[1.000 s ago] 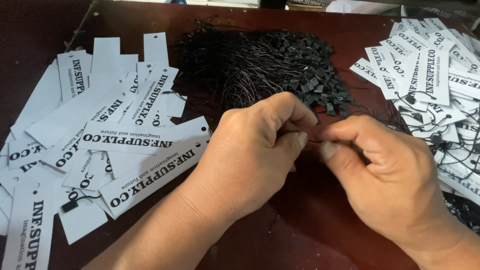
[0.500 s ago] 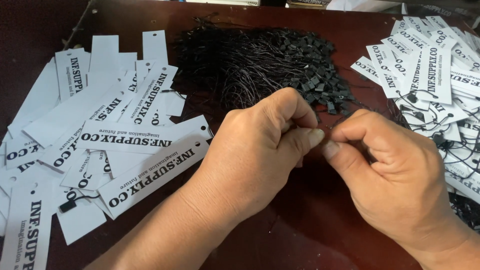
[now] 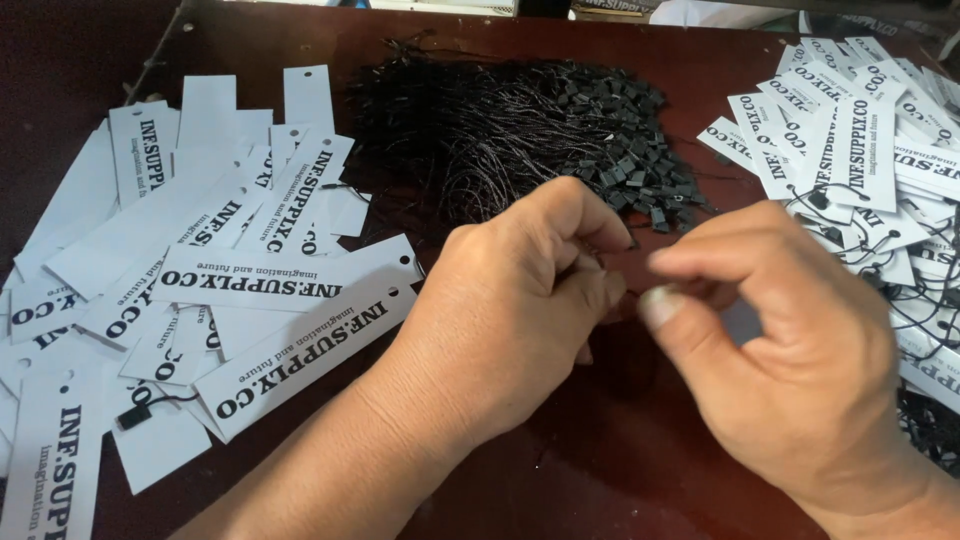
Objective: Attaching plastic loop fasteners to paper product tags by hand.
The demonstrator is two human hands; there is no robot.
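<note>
Over the dark red table (image 3: pixel 560 480), the left hand (image 3: pixel 510 310) is curled with its fingertips pinched on something too small to be made out, the right hand (image 3: pixel 790 350) is likewise pinched just beside it, and the heap of black strings (image 3: pixel 500 130) is seen right behind them, between white paper tags (image 3: pixel 250 280) and strung tags (image 3: pixel 860 150).

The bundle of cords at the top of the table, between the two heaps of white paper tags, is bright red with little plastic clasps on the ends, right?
Not quite. The head view shows the bundle of cords is black, not red, and its little clasps are dark too. The rest holds: it lies at the top of the dark table, between the white tags on the left and those on the right.
</note>
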